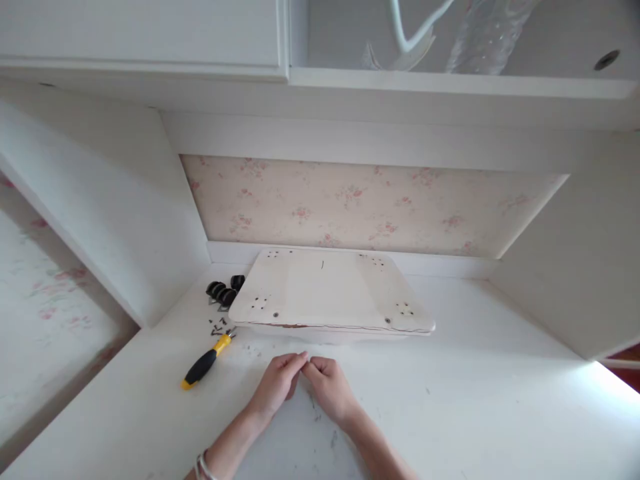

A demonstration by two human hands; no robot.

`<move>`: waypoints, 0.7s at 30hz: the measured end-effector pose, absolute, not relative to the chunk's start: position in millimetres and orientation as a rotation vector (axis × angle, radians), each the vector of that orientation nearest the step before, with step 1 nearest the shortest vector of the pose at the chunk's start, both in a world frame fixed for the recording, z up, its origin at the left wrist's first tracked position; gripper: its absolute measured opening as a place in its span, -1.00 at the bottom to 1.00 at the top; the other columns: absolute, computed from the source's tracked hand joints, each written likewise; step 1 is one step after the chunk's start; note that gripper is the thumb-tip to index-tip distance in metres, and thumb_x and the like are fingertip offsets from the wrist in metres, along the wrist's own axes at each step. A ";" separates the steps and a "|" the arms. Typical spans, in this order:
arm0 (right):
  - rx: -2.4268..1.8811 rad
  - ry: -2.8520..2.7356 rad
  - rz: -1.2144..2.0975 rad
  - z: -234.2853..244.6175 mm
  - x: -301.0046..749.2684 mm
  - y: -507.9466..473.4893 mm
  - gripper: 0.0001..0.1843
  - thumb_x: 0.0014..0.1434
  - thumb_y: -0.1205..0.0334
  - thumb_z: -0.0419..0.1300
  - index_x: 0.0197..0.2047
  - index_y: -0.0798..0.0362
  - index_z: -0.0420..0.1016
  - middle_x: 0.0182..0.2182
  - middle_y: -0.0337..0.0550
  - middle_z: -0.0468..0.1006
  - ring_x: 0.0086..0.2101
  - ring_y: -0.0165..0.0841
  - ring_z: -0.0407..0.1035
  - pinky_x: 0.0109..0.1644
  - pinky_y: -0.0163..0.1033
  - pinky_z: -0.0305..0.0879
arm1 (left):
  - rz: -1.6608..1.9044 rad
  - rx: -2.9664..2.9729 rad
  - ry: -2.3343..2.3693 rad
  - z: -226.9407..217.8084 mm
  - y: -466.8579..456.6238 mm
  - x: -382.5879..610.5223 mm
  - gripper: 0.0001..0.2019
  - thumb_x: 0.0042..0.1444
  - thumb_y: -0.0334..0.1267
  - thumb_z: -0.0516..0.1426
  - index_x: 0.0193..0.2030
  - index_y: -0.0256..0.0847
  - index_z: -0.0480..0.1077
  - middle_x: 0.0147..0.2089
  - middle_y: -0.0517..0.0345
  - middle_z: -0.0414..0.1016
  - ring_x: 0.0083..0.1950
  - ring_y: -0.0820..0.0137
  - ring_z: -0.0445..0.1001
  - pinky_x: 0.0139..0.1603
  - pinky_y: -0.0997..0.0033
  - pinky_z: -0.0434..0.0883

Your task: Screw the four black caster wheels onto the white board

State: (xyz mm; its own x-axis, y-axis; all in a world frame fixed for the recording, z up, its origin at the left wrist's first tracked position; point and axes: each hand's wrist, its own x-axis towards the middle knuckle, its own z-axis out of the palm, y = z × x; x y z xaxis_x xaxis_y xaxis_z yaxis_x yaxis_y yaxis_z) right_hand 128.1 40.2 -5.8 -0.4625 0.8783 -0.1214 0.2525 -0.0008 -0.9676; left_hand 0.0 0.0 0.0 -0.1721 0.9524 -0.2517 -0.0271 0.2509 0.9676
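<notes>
My left hand (281, 380) and my right hand (330, 385) rest on the white desk, fingers curled in, touching each other at the thumbs and knuckles. I see nothing in either one. Just beyond them lies a white board (325, 287) with rounded corners, raised on a base, with groups of screw holes near its corners and a chipped front edge. To the left of my hands is a yellow and black screwdriver (206, 363), its tip beside a small pile of dark screws (219, 326). Several black caster wheels (221, 292) sit against the board's left side.
An overhead shelf (450, 83) holds a clear plastic bottle (487, 37) and a white curved object (406, 33). Side panels (115, 200) bound the desk at left and right. Floral wallpaper (350, 200) shows behind the board.
</notes>
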 end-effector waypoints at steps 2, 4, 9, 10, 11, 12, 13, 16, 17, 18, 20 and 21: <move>-1.163 -1.740 1.496 -6.2 128.1 40.3 -0.60 0.18 0.05 0.04 -0.61 -0.01 0.05 -0.63 -0.37 -0.01 -0.53 -0.48 -0.08 -0.48 -0.28 -0.13 | 1.150 0.922 1.428 -1.9 0.4 -0.4 -0.49 0.09 0.18 0.14 -0.59 -0.12 0.05 -0.68 0.39 -0.05 -0.60 0.53 -0.07 -0.55 0.41 -0.10; -1.160 -1.739 1.497 -6.4 128.1 40.4 -0.59 0.19 0.04 0.04 -0.61 -0.01 0.04 -0.63 -0.37 -0.02 -0.54 -0.48 -0.08 -0.48 -0.28 -0.14 | 1.156 0.920 1.416 -3.7 0.8 -0.9 -0.50 0.10 0.17 0.14 -0.59 -0.12 0.05 -0.68 0.40 -0.05 -0.61 0.53 -0.08 -0.55 0.41 -0.10; -1.158 -1.741 1.500 -6.5 128.1 40.0 -0.60 0.19 0.05 0.04 -0.60 -0.01 0.05 -0.62 -0.37 -0.02 -0.53 -0.48 -0.08 -0.48 -0.28 -0.14 | 1.156 0.918 1.418 -4.0 0.6 -1.7 -0.50 0.10 0.17 0.14 -0.59 -0.12 0.05 -0.68 0.40 -0.05 -0.60 0.53 -0.07 -0.55 0.42 -0.09; -1.157 -1.741 1.501 -6.7 128.0 40.0 -0.60 0.19 0.05 0.04 -0.60 -0.01 0.04 -0.62 -0.37 -0.02 -0.53 -0.48 -0.08 -0.48 -0.28 -0.14 | 1.152 0.917 1.418 -3.6 0.4 -1.7 -0.49 0.10 0.17 0.14 -0.59 -0.12 0.05 -0.68 0.40 -0.04 -0.60 0.53 -0.07 -0.55 0.43 -0.09; -1.156 -1.742 1.501 -6.9 127.9 40.1 -0.60 0.19 0.05 0.04 -0.60 -0.01 0.04 -0.62 -0.37 -0.01 -0.53 -0.48 -0.07 -0.48 -0.28 -0.13 | 1.149 0.919 1.417 -3.2 0.3 -1.6 -0.49 0.09 0.18 0.14 -0.59 -0.12 0.05 -0.68 0.40 -0.04 -0.60 0.54 -0.07 -0.55 0.43 -0.09; -1.155 -1.743 1.500 -7.2 127.7 40.3 -0.60 0.19 0.05 0.04 -0.60 -0.01 0.04 -0.62 -0.37 -0.01 -0.52 -0.48 -0.07 -0.47 -0.28 -0.13 | 1.150 0.923 1.417 -3.0 0.3 -1.4 -0.49 0.08 0.19 0.14 -0.59 -0.12 0.06 -0.69 0.40 -0.04 -0.60 0.54 -0.07 -0.56 0.43 -0.09; -1.154 -1.742 1.498 -7.4 127.5 40.5 -0.60 0.18 0.05 0.04 -0.60 -0.01 0.05 -0.62 -0.36 -0.01 -0.52 -0.48 -0.07 -0.47 -0.28 -0.12 | 1.153 0.930 1.418 -2.8 0.3 -1.2 -0.48 0.07 0.21 0.14 -0.60 -0.12 0.06 -0.69 0.40 -0.04 -0.61 0.54 -0.07 -0.56 0.44 -0.09; -1.161 -1.734 1.497 -7.7 126.9 41.1 -0.60 0.18 0.05 0.04 -0.61 -0.01 0.05 -0.63 -0.37 0.00 -0.53 -0.47 -0.07 -0.47 -0.28 -0.13 | 1.169 0.932 1.425 -3.6 0.8 -0.8 -0.47 0.05 0.24 0.14 -0.60 -0.12 0.07 -0.69 0.41 -0.04 -0.62 0.54 -0.07 -0.57 0.45 -0.09; -1.166 -1.729 1.499 -7.6 126.8 41.2 -0.60 0.17 0.06 0.05 -0.62 -0.01 0.05 -0.63 -0.37 0.00 -0.53 -0.47 -0.07 -0.47 -0.27 -0.13 | 1.172 0.923 1.430 -4.3 1.1 -0.7 -0.47 0.04 0.25 0.14 -0.60 -0.12 0.07 -0.69 0.41 -0.04 -0.62 0.54 -0.07 -0.57 0.45 -0.09; -1.171 -1.722 1.502 -7.3 126.8 41.1 -0.60 0.16 0.06 0.06 -0.62 -0.01 0.05 -0.64 -0.37 -0.01 -0.54 -0.47 -0.07 -0.48 -0.27 -0.14 | 1.174 0.912 1.431 -5.2 1.5 -0.7 -0.47 0.04 0.25 0.14 -0.60 -0.12 0.07 -0.68 0.41 -0.04 -0.62 0.54 -0.07 -0.58 0.46 -0.09; -1.175 -1.703 1.509 -6.0 126.8 40.8 -0.60 0.15 0.06 0.08 -0.62 -0.02 0.05 -0.64 -0.38 -0.02 -0.54 -0.47 -0.09 -0.48 -0.27 -0.16 | 1.190 0.889 1.426 -7.8 2.1 -0.8 -0.47 0.05 0.23 0.14 -0.59 -0.11 0.06 -0.68 0.42 -0.05 -0.62 0.55 -0.08 -0.58 0.46 -0.10; -1.174 -1.691 1.514 -5.0 126.8 40.5 -0.60 0.14 0.07 0.09 -0.63 -0.02 0.04 -0.65 -0.38 -0.03 -0.54 -0.47 -0.09 -0.48 -0.26 -0.17 | 1.206 0.880 1.420 -9.4 2.3 -0.7 -0.48 0.06 0.22 0.15 -0.59 -0.11 0.05 -0.68 0.43 -0.07 -0.62 0.55 -0.10 -0.58 0.46 -0.11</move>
